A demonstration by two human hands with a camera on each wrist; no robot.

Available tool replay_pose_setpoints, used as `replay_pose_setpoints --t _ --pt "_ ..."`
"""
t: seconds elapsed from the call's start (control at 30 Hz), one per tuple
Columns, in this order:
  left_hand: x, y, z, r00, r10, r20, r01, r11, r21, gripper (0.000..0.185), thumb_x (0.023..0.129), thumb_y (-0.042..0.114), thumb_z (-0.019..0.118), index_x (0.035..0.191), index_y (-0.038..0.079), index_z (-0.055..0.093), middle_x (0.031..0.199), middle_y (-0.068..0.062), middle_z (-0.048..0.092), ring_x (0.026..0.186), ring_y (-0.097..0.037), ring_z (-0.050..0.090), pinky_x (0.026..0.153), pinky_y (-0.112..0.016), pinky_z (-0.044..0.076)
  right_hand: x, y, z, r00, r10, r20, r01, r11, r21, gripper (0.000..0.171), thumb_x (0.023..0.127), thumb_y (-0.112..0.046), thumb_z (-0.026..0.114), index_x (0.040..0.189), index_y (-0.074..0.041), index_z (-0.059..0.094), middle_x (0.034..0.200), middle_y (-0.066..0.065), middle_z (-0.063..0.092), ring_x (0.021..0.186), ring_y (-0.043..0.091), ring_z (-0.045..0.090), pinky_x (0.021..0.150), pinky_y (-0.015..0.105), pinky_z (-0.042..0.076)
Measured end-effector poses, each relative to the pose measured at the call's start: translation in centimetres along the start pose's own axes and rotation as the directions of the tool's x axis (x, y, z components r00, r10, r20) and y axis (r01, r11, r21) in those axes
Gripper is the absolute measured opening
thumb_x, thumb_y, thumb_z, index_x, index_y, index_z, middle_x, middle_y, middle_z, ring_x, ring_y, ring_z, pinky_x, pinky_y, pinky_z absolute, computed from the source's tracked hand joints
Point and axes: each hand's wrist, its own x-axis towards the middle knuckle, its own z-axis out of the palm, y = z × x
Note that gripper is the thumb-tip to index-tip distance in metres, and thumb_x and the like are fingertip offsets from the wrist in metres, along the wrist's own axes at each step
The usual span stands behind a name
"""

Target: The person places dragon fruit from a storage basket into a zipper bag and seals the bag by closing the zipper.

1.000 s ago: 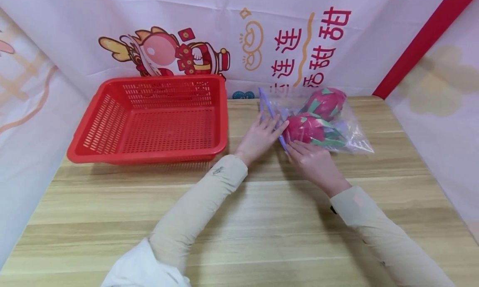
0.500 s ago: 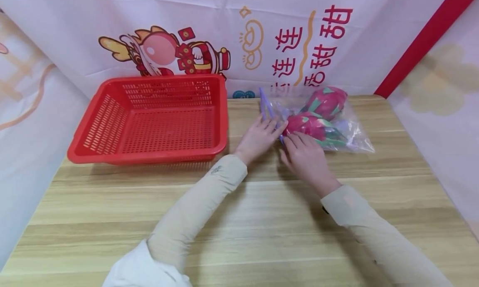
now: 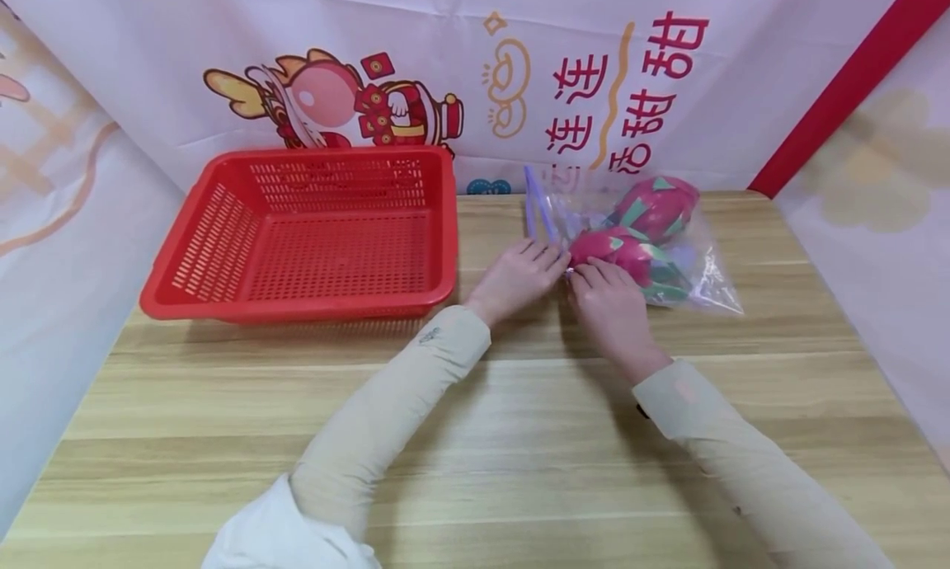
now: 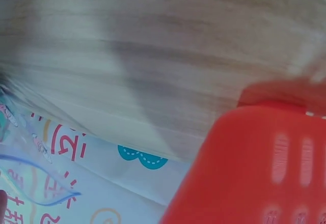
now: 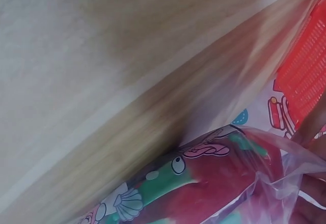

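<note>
Two pink dragon fruits with green scales, a front one [image 3: 616, 247] and a rear one [image 3: 656, 206], lie inside a clear zip bag [image 3: 712, 284] at the back right of the table. My left hand [image 3: 519, 279] pinches the near end of the bag's purple-blue zip edge [image 3: 536, 198]. Right beside it, my right hand [image 3: 610, 305] grips the same corner, its fingertips close to the left ones. The far end of the zip edge gapes in the left wrist view. A fruit under the printed plastic fills the lower part of the right wrist view.
A red perforated plastic basket [image 3: 297, 309] stands left of the hands with nothing in it. Behind the table [image 3: 475, 437] hangs a white printed cloth [image 3: 416, 25], which the bag's far side reaches.
My right hand has shifted slightly left and up along the zip edge towards the left hand. The left fingers have curled more at the bag's corner. The view has shifted a little.
</note>
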Motion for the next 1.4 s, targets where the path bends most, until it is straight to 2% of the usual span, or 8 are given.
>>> replay_pose_setpoints --t 0.1,0.43,0.6,0.77,1.13,1.27,1.33,1.4 --pt "-0.1 0.1 0.0 1.0 0.013 -0.017 -0.013 1.0 -0.013 0.03 0.098 0.014 0.052 0.126 0.016 0.063 0.123 -0.002 0.067 0.108 -0.018 0.065 0.096 -0.03 0.053 -0.2 0.1 0.0 1.0 -0.007 -0.003 0.007 1.0 0.016 0.019 0.082 -0.01 0.072 0.098 0.001 0.073 0.098 0.015 0.074 0.095 0.029 0.069 0.09 0.039 0.054" --pt "0.5 0.2 -0.7 0.999 0.049 0.011 -0.048 0.998 -0.033 0.026 0.097 0.011 0.051 0.118 0.013 0.067 0.116 -0.003 0.07 0.104 -0.018 0.066 0.093 -0.029 0.053 -0.5 0.5 -0.1 0.999 -0.053 -0.001 0.053 0.997 0.056 0.022 0.079 -0.01 0.075 0.099 0.0 0.074 0.094 0.013 0.074 0.087 0.027 0.069 0.083 0.038 0.056" --pt "0.8 -0.1 -0.8 0.996 0.092 -0.009 -0.091 0.996 0.011 0.025 0.097 0.009 0.05 0.112 0.011 0.07 0.11 -0.002 0.072 0.097 -0.016 0.067 0.087 -0.028 0.054 -0.6 0.7 0.0 0.998 -0.07 -0.006 0.07 0.995 0.077 0.022 0.078 -0.01 0.076 0.098 0.0 0.074 0.093 0.013 0.074 0.085 0.026 0.069 0.079 0.038 0.057" --pt "0.6 -0.5 -0.8 0.993 0.119 -0.01 -0.118 0.992 0.045 0.027 0.097 0.01 0.049 0.114 0.011 0.07 0.109 0.0 0.073 0.097 -0.015 0.067 0.086 -0.028 0.053 -0.8 0.8 0.1 0.995 -0.097 -0.015 0.098 0.991 0.094 0.026 0.077 -0.011 0.078 0.1 0.0 0.074 0.094 0.014 0.074 0.085 0.027 0.07 0.076 0.038 0.058" --pt "0.5 -0.8 0.1 0.998 0.059 0.031 -0.061 0.995 0.08 0.031 0.098 0.01 0.048 0.126 0.012 0.062 0.118 -0.004 0.069 0.105 -0.018 0.067 0.093 -0.03 0.054 -1.4 0.7 -0.2 0.993 -0.117 -0.023 0.119 0.989 0.092 0.026 0.077 -0.01 0.078 0.1 0.002 0.073 0.096 0.016 0.073 0.088 0.029 0.07 0.079 0.039 0.058" --pt "0.5 -0.4 0.1 0.994 0.021 0.105 -0.029 0.997 0.075 0.039 0.1 0.009 0.043 0.14 0.008 0.047 0.134 -0.009 0.06 0.119 -0.023 0.061 0.102 -0.034 0.049 -1.4 0.5 -0.1 0.996 -0.087 -0.016 0.088 0.993 0.085 0.029 0.078 -0.011 0.077 0.102 0.004 0.071 0.102 0.019 0.071 0.095 0.032 0.067 0.086 0.042 0.056" --pt "0.6 -0.2 0.1 0.99 0.008 0.142 -0.018 0.998 0.068 0.042 0.101 0.01 0.042 0.142 0.006 0.043 0.138 -0.01 0.056 0.122 -0.023 0.058 0.104 -0.035 0.048 -1.4 0.4 -0.1 0.998 -0.068 0.015 0.067 0.995 0.08 0.033 0.078 -0.013 0.076 0.107 0.004 0.069 0.108 0.02 0.07 0.101 0.034 0.065 0.091 0.043 0.054" --pt "0.8 0.0 -0.1 0.986 0.013 0.168 -0.023 0.998 0.058 0.041 0.101 0.011 0.042 0.141 0.005 0.045 0.137 -0.01 0.057 0.121 -0.023 0.059 0.104 -0.035 0.048 -1.3 0.4 -0.1 0.996 -0.051 0.068 0.046 0.997 0.069 0.037 0.079 -0.013 0.076 0.112 0.003 0.068 0.114 0.019 0.068 0.107 0.034 0.064 0.096 0.043 0.051"
